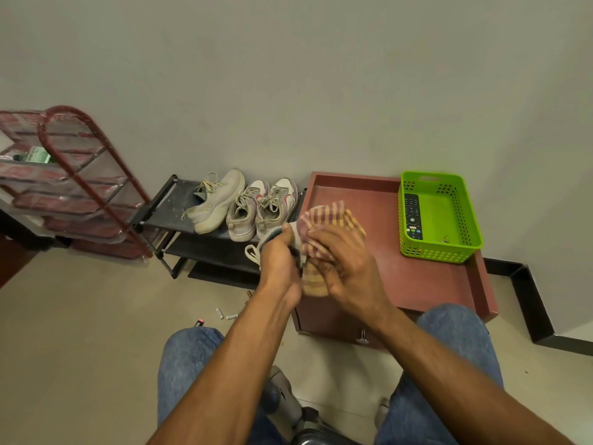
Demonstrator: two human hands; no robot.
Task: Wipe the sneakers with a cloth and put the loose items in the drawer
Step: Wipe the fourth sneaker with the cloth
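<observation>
the wiping looks to be under way rather than finished: one sneaker [272, 240] is held up in front of the body, above the near left corner of the red cabinet [417, 268], while three more sneakers [244, 205] sit on the black shoe rack [167, 207] against the wall; whether those are already clean cannot be told. the tidying seems not yet begun, since small loose items [224, 314] lie on the floor by the knees, a remote [412, 216] rests in the green basket [462, 248], and the drawer [362, 338] appears closed. the left hand [277, 261] reaches forward, its fingers wrapped round the sneaker to steady it. the right hand [349, 261] comes in from the right, its fingers curled into the striped cloth [327, 216], pressing it against the shoe.
</observation>
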